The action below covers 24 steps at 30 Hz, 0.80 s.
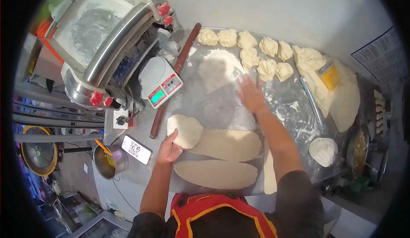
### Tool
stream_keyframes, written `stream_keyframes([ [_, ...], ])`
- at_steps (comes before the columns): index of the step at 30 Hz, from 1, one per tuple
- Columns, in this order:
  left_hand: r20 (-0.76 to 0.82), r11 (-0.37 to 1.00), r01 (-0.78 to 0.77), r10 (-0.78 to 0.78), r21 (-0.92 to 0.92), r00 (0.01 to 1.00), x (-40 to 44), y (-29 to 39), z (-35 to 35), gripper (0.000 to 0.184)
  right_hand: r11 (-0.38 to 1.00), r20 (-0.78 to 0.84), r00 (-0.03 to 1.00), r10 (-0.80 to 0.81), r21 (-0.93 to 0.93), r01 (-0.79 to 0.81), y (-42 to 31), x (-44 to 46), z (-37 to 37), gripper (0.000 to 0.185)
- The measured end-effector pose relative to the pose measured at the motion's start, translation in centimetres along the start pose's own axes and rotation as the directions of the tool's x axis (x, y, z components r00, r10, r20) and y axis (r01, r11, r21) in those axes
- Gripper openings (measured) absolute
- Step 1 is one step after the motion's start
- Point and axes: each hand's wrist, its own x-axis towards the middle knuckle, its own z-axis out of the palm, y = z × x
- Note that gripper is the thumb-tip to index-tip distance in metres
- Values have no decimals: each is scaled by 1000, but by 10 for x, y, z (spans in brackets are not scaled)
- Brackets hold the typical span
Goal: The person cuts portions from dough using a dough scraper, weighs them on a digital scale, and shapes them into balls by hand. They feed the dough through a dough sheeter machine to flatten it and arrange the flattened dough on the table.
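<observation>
My left hand (170,147) grips a round piece of dough (185,131) by its lower left side, over the end of a flat rolled dough sheet (230,145). A second oval dough sheet (216,174) lies closer to my body. My right hand (251,93) is stretched forward over the table with its fingers spread, holding nothing visible. It is just right of a patch of loose flour (220,58). A narrow dough strip (269,174) lies partly under my right forearm.
Several dough lumps (268,46) line the back. A yellow-handled scraper (329,76) rests on a large dough mass (345,103); a metal rod (311,101) lies beside it. Leftward are a wooden rolling pin (159,120), a scale (160,80), a phone (136,149) and a roller machine (119,39).
</observation>
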Motion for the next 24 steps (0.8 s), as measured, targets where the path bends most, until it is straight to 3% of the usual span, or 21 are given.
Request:
stream_keyframes([
  [3,31,1000,29,-29,2,999,7,-6,12,47,998,-77,995,-62,0,62,12,-14,-15,55],
  [6,38,999,40,-41,16,998,10,-14,22,47,932,88,955,-284,259,254,-3,-53,-6,53],
  [7,24,999,43,-44,27,999,10,-16,27,46,919,107,933,-344,240,312,0,-61,-9,52],
  [10,27,995,75,-77,62,997,9,-19,40,45,968,57,997,-55,246,39,41,-38,-5,51],
  [14,-23,970,98,-95,222,995,14,-4,71,44,912,-154,988,18,408,47,43,-34,-27,49],
  [16,-86,976,17,1,215,996,17,18,115,39,893,-250,968,17,440,98,26,-47,-45,47],
  [18,-3,909,-162,176,384,984,21,50,142,41,851,-256,964,75,520,72,16,-58,-51,50],
  [20,164,891,-265,218,370,962,20,99,161,41,829,-270,959,82,553,84,10,-69,-48,50],
  [24,245,748,-545,487,379,838,-7,218,210,39,813,-277,952,132,579,56,-13,-89,-67,50],
])
